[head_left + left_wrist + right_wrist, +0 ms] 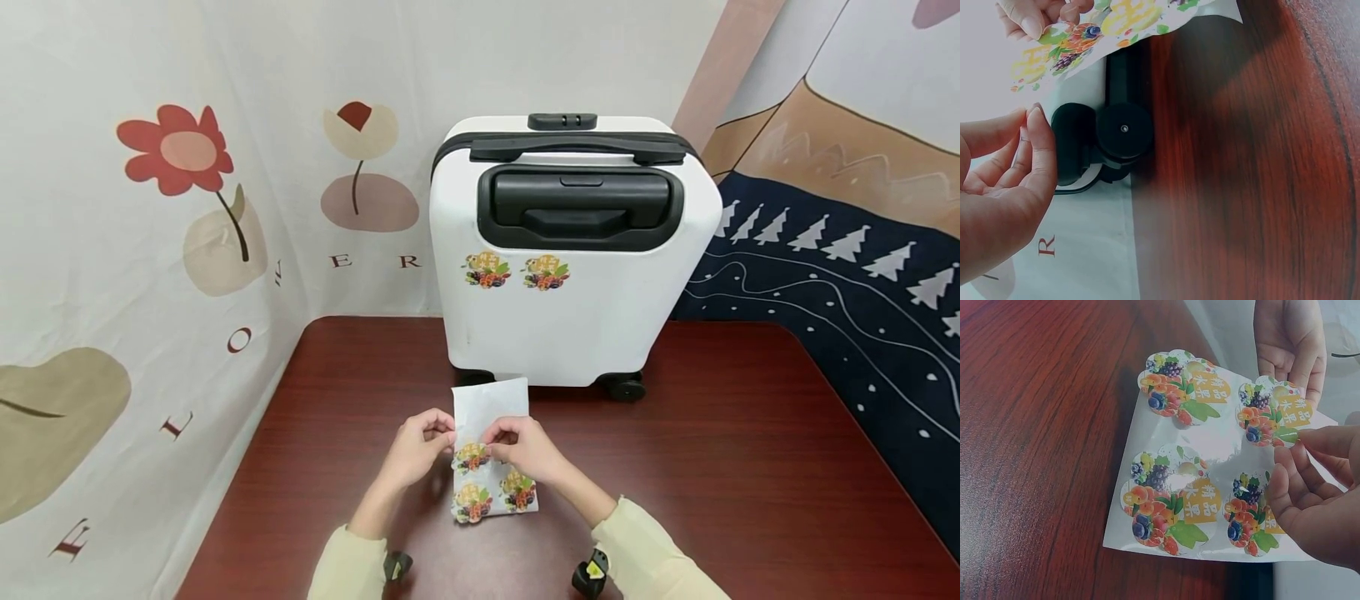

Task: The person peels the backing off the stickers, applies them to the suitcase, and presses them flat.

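Note:
A white sheet of fruit stickers is held up over the table in front of the suitcase. My left hand pinches its left edge between thumb and forefinger. From the other side, my right hand pinches the edge of one fruit sticker on the sheet. Several stickers show on the lower part in the right wrist view, including a sticker in the near corner; the sheet's upper part is blank. My right hand partly covers one sticker.
A white suitcase with a black handle stands upright at the back of the dark red table. Two fruit stickers, a left one and a right one, are on its front below the handle recess. Printed cloth hangs behind.

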The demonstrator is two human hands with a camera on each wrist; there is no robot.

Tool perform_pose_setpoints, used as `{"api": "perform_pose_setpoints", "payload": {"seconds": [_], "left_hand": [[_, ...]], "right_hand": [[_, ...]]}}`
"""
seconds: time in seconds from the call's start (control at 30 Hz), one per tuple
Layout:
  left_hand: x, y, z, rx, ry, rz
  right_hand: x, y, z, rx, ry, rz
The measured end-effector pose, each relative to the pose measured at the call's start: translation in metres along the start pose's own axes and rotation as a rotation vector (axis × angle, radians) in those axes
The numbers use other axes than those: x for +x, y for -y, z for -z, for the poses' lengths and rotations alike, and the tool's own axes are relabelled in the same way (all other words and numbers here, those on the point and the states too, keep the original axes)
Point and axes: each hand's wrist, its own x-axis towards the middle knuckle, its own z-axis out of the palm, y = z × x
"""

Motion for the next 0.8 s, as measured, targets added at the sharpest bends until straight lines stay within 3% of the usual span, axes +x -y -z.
{"api": "perform_pose_setpoints", "payload": {"seconds": [0.17, 0.33, 0.43, 0.6, 0.8], "left_hand": [[-0.001, -0.001, 0.001, 0.013, -0.006, -0.025], [0.0, 0.001, 0.002, 0.014, -0.015, -0.008], [0.004, 0.012, 0.002, 0.004, -0.026, 0.012], [0.011, 0.034, 0.004, -0.003, -0.033, 0.021], [0.009, 0.04, 0.01, 0.016, -0.048, 0.034]], "right_hand": [[0.001, -0.001, 0.0, 0.001, 0.003, 0.01], [-0.004, 0.021, 0.005, 0.001, 0.018, 0.015], [-0.008, 0.033, 0.008, 0.008, 0.024, 0.02], [-0.009, 0.033, 0.01, 0.029, 0.013, 0.027], [-0.009, 0.031, 0.014, 0.029, 0.012, 0.019]]}}
